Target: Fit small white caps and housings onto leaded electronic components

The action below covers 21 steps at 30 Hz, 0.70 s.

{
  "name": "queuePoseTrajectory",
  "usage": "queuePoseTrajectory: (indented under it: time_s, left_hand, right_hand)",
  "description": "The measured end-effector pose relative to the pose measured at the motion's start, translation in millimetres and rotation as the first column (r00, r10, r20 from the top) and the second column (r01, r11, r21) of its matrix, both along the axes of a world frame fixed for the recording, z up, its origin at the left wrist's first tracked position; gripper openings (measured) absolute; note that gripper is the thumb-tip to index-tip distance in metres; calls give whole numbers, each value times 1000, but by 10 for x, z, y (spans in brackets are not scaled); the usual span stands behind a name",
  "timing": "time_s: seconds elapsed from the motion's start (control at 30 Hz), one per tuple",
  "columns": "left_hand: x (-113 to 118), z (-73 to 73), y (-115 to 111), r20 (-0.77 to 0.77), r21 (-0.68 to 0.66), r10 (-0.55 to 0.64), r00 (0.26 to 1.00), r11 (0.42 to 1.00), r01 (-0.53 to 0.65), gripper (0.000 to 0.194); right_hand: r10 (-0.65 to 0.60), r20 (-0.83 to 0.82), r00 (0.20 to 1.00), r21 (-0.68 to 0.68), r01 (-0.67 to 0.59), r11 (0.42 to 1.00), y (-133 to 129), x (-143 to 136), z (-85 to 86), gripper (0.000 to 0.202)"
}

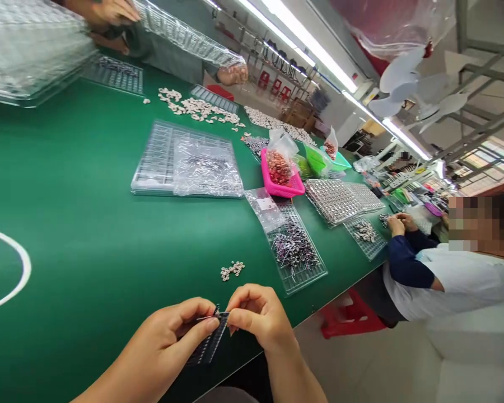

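Observation:
Near the front edge of the green table, my left hand (172, 336) pinches a small wire-leaded part (217, 314) between thumb and forefinger. My right hand (262, 316) closes thumb and fingertips on the thin lead at its right side. Fingertips hide much of the part, so its exact kind does not show. Just below the hands lies a dark gridded tray (208, 350), partly covered by my left hand. Beyond them sits a little pile of small pale round pieces (232, 270). To the right, a clear tray (296, 285) carries many dark parts with silver leads (294, 246).
Stacked clear trays (151, 162) bear a plastic bag of leads (210, 168). A pink basket (283, 187) holds reddish pieces. White pieces (201, 109) are scattered farther back. A co-worker (445, 274) sits at right; another person's hands (233, 74) hold a tray across the table.

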<state>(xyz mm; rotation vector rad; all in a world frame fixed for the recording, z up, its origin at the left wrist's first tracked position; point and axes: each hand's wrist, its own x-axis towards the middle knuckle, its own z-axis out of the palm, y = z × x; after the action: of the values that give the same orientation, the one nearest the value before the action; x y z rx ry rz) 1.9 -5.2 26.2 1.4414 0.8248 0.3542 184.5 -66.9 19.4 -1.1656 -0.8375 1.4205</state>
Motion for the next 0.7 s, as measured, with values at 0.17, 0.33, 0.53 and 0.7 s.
queuePoseTrajectory:
  time_s: [0.17, 0.33, 0.53, 0.7]
  left_hand:
    - [-3, -10, 9, 9, -25, -21, 1000, 999, 21, 40]
    - [-23, 48, 44, 1, -36, -102, 995, 994, 102, 41]
    - [-30, 85, 68, 15, -60, -117, 993, 991, 118, 41]
    - [-7, 130, 69, 51, -130, -140, 989, 981, 146, 42]
  right_hand:
    - [33, -65, 997, 16, -32, 999, -6, 37, -52, 19]
    - [69, -107, 992, 14, -68, 998, -27, 47, -100, 22]
    - [92, -132, 987, 11, -92, 996, -17, 66, -96, 25]
    - [93, -161, 983, -10, -96, 995, -17, 72, -94, 26]
